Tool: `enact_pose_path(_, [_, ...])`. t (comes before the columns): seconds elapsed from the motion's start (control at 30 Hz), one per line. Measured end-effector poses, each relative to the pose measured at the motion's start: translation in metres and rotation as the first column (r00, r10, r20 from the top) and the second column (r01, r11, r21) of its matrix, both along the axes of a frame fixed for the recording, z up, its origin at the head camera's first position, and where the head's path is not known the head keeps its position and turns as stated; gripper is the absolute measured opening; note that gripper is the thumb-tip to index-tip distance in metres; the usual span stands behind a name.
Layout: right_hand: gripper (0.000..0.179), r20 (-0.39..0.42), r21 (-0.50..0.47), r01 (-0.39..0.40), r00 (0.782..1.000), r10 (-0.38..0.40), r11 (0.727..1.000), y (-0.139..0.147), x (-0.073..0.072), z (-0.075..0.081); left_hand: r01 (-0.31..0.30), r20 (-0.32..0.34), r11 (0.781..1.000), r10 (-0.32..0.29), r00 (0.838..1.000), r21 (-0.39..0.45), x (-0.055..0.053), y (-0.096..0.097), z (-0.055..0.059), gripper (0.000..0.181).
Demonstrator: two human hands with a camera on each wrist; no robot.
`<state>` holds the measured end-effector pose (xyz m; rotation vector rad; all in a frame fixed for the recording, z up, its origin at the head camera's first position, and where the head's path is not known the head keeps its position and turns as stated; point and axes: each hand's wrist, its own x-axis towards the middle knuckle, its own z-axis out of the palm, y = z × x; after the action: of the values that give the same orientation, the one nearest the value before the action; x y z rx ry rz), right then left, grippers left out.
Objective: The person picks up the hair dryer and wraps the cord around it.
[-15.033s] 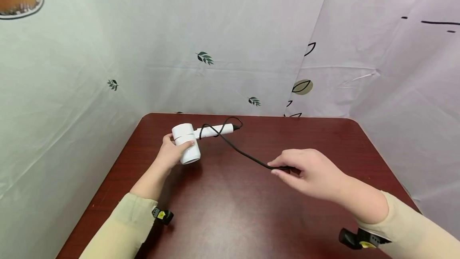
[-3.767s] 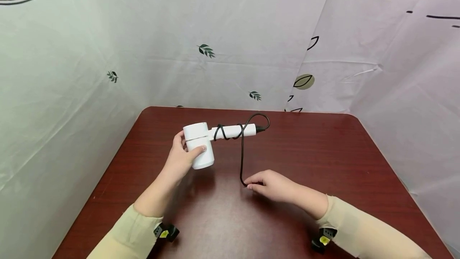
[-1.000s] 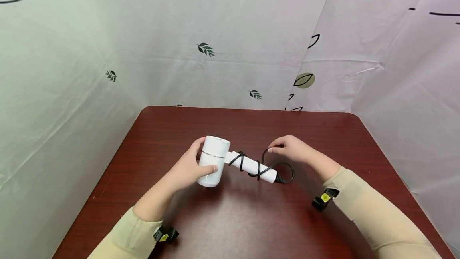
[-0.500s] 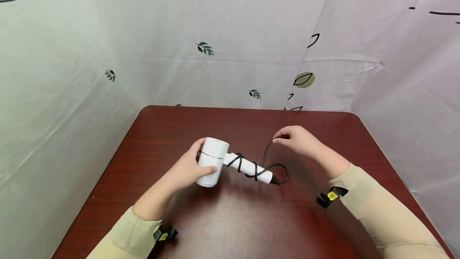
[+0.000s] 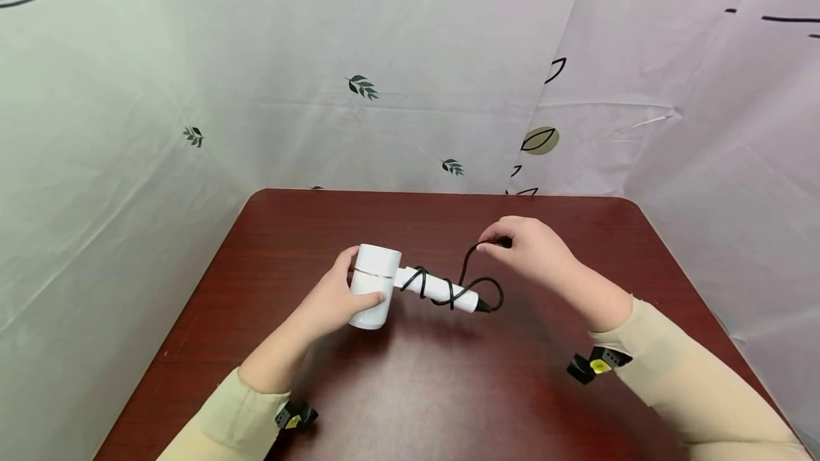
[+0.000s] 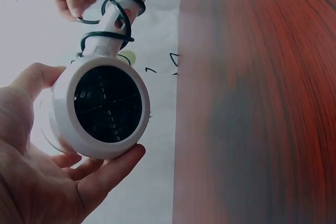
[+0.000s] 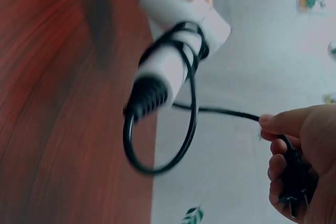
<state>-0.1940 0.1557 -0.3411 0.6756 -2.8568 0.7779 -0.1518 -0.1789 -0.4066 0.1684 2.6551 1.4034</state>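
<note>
A white hair dryer (image 5: 374,287) is held above the table, its handle (image 5: 461,297) slanting down to the right in the head view. My left hand (image 5: 336,301) grips the barrel, thumb across the front; the left wrist view shows the barrel's dark round end (image 6: 108,104) facing that camera. A black cord (image 7: 193,98) winds around the handle and makes a loose loop by its strain relief. My right hand (image 5: 534,247) pinches the cord to the right of the handle. The two-pin plug (image 7: 296,187) sits inside that hand's curled fingers.
The dark red wooden table (image 5: 410,404) spreads beneath both hands, with rounded far corners. White sheeting with printed leaves (image 5: 362,87) hangs behind it and along both sides. A small black camera (image 5: 592,363) is strapped at each sleeve.
Since 15 s ago, the cord has gained turns around the handle and its free stretch has shortened. The dryer moved right and its handle tipped down. Lately the right hand rose away from the handle.
</note>
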Motion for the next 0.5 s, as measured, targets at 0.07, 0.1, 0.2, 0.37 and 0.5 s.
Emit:
enact_pose_path(0.07, [0.007,-0.011,0.005,-0.002,1.000,0.002,1.000,-0.005,0.007,0.004,-0.022,0.004,1.000,0.022,1.000,-0.002,0.000,0.000,0.000,0.095])
enact_pose_path(0.1, [0.007,-0.014,0.006,-0.002,1.000,0.002,1.000,-0.007,0.010,0.006,-0.035,0.005,0.999,0.035,0.999,0.002,-0.001,0.000,0.000,0.095])
enact_pose_path(0.2, [0.007,-0.025,0.008,-0.012,1.000,0.012,1.000,-0.013,0.020,0.009,-0.073,0.007,0.997,0.073,0.997,0.023,-0.001,0.000,0.000,0.094])
enact_pose_path(0.37, [0.011,-0.065,0.004,-0.036,0.997,0.036,0.999,-0.019,0.031,0.009,-0.128,-0.003,0.990,0.128,0.992,0.062,-0.002,0.000,0.000,0.093])
enact_pose_path(0.5, [0.013,-0.090,-0.013,-0.055,0.994,0.054,0.998,-0.021,0.037,0.004,-0.168,-0.002,0.982,0.169,0.986,0.082,-0.003,-0.001,0.000,0.094])
